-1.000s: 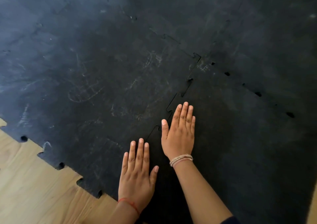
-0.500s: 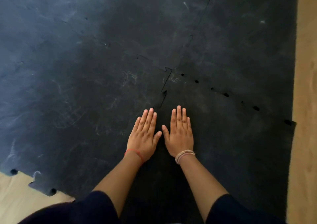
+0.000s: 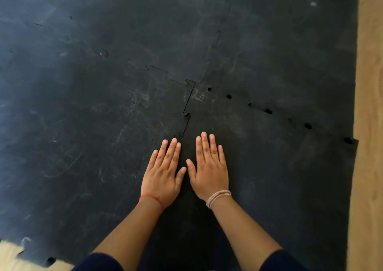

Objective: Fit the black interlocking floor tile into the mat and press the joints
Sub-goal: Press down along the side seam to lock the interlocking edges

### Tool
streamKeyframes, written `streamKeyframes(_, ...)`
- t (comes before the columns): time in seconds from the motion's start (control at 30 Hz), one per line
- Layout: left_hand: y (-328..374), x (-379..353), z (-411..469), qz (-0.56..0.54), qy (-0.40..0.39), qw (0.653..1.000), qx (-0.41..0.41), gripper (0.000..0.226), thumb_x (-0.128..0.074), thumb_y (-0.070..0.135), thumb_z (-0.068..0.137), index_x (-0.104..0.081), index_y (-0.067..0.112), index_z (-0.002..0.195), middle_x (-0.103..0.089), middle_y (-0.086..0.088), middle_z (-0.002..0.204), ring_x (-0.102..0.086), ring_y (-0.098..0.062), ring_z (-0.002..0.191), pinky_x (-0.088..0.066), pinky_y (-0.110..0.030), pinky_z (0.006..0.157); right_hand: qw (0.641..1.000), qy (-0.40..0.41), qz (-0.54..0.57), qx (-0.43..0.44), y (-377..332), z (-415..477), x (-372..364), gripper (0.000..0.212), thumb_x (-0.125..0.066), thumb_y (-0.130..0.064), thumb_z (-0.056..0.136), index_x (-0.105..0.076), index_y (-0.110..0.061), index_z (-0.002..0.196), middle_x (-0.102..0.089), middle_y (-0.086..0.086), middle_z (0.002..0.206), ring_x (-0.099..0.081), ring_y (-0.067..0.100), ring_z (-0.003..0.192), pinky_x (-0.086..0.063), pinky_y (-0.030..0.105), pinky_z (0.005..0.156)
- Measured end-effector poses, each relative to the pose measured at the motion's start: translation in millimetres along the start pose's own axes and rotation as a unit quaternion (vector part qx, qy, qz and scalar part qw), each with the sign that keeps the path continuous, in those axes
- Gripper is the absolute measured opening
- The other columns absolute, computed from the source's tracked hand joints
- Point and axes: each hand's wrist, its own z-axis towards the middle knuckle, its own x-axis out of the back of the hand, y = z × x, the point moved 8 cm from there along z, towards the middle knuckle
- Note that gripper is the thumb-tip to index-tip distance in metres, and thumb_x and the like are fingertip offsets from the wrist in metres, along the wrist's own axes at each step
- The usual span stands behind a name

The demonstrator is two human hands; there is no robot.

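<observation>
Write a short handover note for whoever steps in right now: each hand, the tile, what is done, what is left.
Left hand and right hand: flat, palms down, side by side over the joint.
The tile lies in the mat, beside the wooden floor.
Done: tile placed.
Left: the seam ahead of the fingers shows gaps; the row of small holes along the far joint looks unseated. Press both.

Light: dim and soft, brightest toward the upper left of the mat [image 3: 103, 125], which shows a bluish sheen there.
Shadow: darkest between the forearms, near the bottom.
Floor [image 3: 369, 125]: pale wood, mildly washed out on the right.
Focus: soft overall; hands fairly clear, scuffs smeared.
Edges: the mat's right border bows slightly, wide-angle bend.
</observation>
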Motion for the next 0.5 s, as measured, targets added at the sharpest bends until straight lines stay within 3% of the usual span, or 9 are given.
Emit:
streamKeyframes(0.27, -0.6, -1.2, -0.5, 0.016, 0.002, 1.000, -0.002, 0.060, 0.009, 0.051, 0.084, 0.031, 0.023, 0.132, 0.038, 0.008, 0.140, 0.038, -0.011, 0.129, 0.021, -0.031, 0.108, 0.993, 0.002, 0.118, 0.008, 3.1, 17.7, 14.9, 0.061, -0.025, -0.042, 0.097, 0.002, -0.016, 0.144, 0.007, -0.001, 0.154, 0.017, 0.010, 0.137, 0.011, 0.028, 0.110)
streamKeyframes(0.4, 0.0, 1.3, -1.9, 0.004, 0.001, 1.000, -0.002, 0.060, 0.008, 0.052, 0.084, 0.035, 0.025, 0.130, 0.038, 0.008, 0.140, 0.038, -0.011, 0.129, 0.025, -0.031, 0.109, 0.997, 0.055, 0.055, 0.013, 2.3, 62.2, 40.8, 0.063, -0.019, -0.045, 0.096, 0.017, -0.015, 0.138, 0.022, 0.002, 0.148, 0.022, 0.017, 0.137, 0.013, 0.032, 0.112)
streamKeyframes(0.43, 0.4, 3.0, -2.0, 0.000, 0.005, 1.000, -0.001, 0.060, 0.005, 0.051, 0.085, 0.031, 0.024, 0.132, 0.034, 0.007, 0.143, 0.037, -0.011, 0.130, 0.026, -0.030, 0.109, 0.998, 0.054, 0.037, 0.024, -2.6, 70.4, 41.4, 0.064, -0.019, -0.044, 0.096, 0.017, -0.014, 0.139, 0.021, 0.003, 0.149, 0.022, 0.019, 0.138, 0.012, 0.034, 0.113)
streamKeyframes(0.5, 2.7, 7.9, -2.2, 0.014, 0.020, 1.000, -0.007, 0.061, -0.009, 0.048, 0.089, 0.006, 0.019, 0.141, 0.009, 0.001, 0.152, 0.025, -0.011, 0.135, 0.018, -0.029, 0.109, 0.998, 0.040, 0.001, 0.041, -10.2, 77.6, 33.0, 0.064, -0.020, -0.044, 0.096, 0.013, -0.011, 0.141, 0.014, 0.007, 0.152, 0.019, 0.022, 0.139, 0.008, 0.037, 0.114)
